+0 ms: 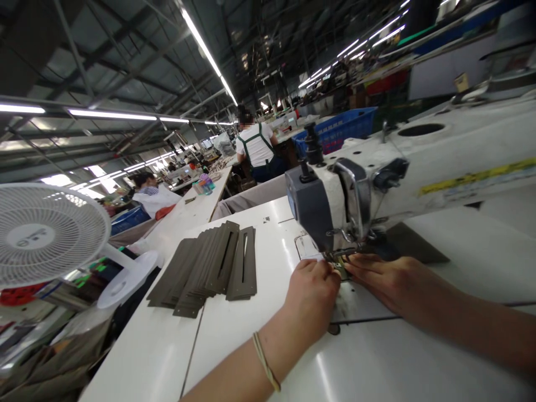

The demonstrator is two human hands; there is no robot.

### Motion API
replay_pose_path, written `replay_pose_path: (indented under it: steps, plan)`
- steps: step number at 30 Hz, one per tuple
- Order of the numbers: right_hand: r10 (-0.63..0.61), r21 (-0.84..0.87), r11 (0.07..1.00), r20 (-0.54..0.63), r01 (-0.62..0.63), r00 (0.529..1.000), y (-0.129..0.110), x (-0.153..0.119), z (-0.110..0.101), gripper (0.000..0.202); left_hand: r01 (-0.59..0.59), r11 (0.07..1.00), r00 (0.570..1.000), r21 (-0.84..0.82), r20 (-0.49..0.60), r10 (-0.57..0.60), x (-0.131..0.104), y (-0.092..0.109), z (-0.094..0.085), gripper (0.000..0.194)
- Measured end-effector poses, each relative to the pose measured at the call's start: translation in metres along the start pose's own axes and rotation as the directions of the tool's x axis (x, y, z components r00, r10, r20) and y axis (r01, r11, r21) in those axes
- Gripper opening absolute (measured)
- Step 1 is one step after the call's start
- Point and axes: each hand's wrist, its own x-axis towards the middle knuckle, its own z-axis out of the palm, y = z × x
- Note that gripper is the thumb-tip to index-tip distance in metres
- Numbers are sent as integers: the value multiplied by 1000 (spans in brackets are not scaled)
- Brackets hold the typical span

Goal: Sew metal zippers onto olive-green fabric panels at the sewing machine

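Observation:
Both hands are at the needle area of a sewing machine (330, 201). My left hand (314, 290), with a band on its wrist, has its fingers curled and pressed together at the machine's foot; what they hold, if anything, is hidden. My right hand (385, 279) lies just right of the foot, fingers extended and close together, over the edge of a dark grey-brown piece (414, 243) that reaches out behind it on the machine bed. Left of the machine, a fanned stack of grey-brown slotted strips (205, 262) rests on the white table (163, 346).
A white fan (54, 240) stands at the left edge. A blue crate (347, 124) is behind the machine. Farther back, a person in a white shirt (256, 146) faces away near a long table (201, 209) with small items. Fabric (58, 357) lies at the lower left.

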Motion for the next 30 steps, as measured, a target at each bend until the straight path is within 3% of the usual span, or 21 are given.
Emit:
replay_pose_path:
  steps: [20, 24, 27, 29, 30]
  plan:
    - [-17, 7, 1000, -12, 17, 1000, 1, 0, 6, 38, 8, 1000, 999, 22, 34, -9, 1, -7, 8, 4]
    - [59, 31, 998, 16, -59, 998, 15, -12, 10, 26, 58, 998, 998, -2, -10, -58, 0, -11, 9, 2]
    - [181, -110, 977, -36, -184, 983, 27, -30, 2, 21, 97, 993, 993, -68, -60, -101, -4, -7, 5, 4]
    - [184, -232, 952, -86, -199, 979, 22, -38, -10, 21, 75, 989, 989, -129, -114, -90, -11, 5, 1, 5]
    - [153, -269, 947, -101, -175, 983, 13, -41, -17, 22, 30, 987, 988, -157, -143, -53, -14, 13, 0, 16]
